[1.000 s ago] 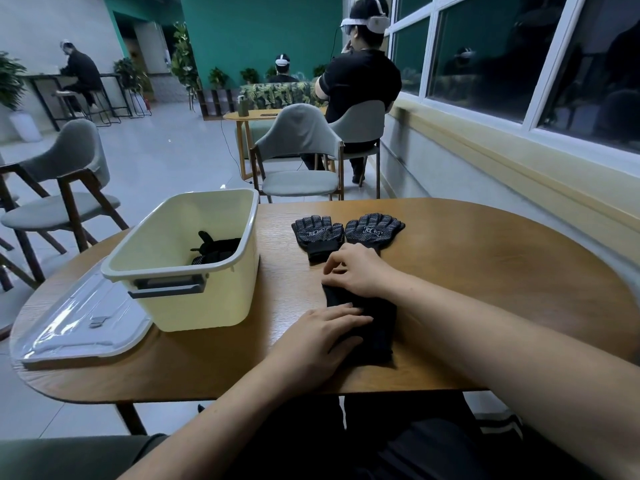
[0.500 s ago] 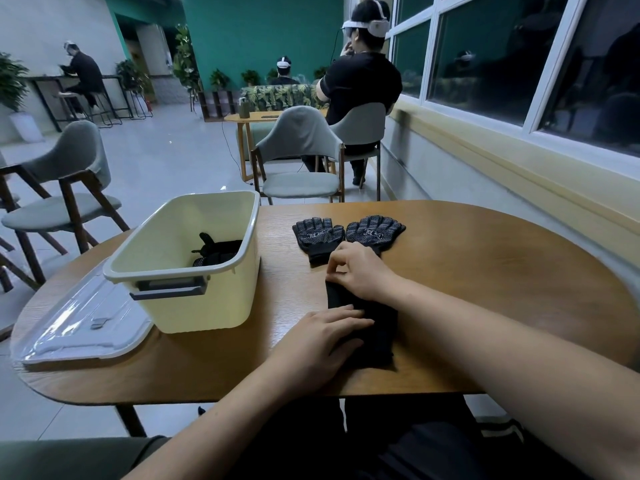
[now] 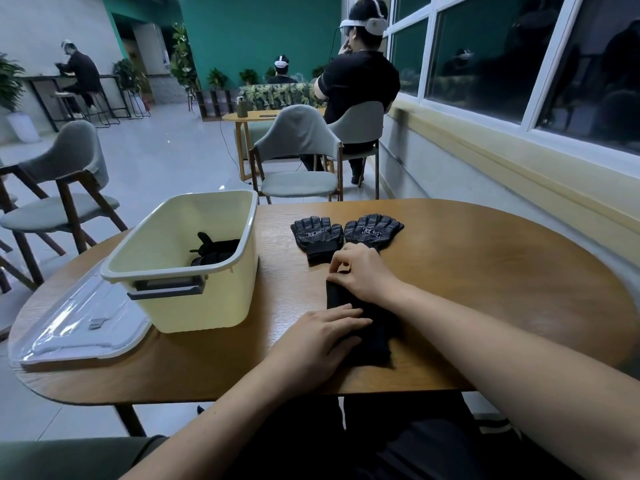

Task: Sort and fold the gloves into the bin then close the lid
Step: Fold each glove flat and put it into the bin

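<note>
Status: partway, bin stage open. The cream bin [image 3: 194, 271] stands uncovered on the left part of the wooden table [image 3: 485, 289]. A dark glove [image 3: 214, 252] already lies inside it, and the rim hides how many there are. The clear lid [image 3: 79, 327] lies flat on the table just left of the bin, not yet fitted. Item in hand: a plain black glove [image 3: 374, 337], possibly two stacked (cannot tell), lying on the table straight ahead of the person with its long axis pointing away. The left hand [image 3: 318, 341] is flat, fingers straight and close together, pressing down the near half. The right hand [image 3: 360, 271] has curled fingers pinching the far end of the same glove. Judgement: a fold is under way, pinned at the near end and gripped at the far end, but not yet creased. Untouched: the left dotted glove [image 3: 317, 237] and right dotted glove [image 3: 374, 232] lie flat and unfolded side by side, edges meeting, just beyond the right hand. Left to do, as judged: finish this fold, drop it in the bin, fold and bin the dotted two, then seat the lid.
</note>
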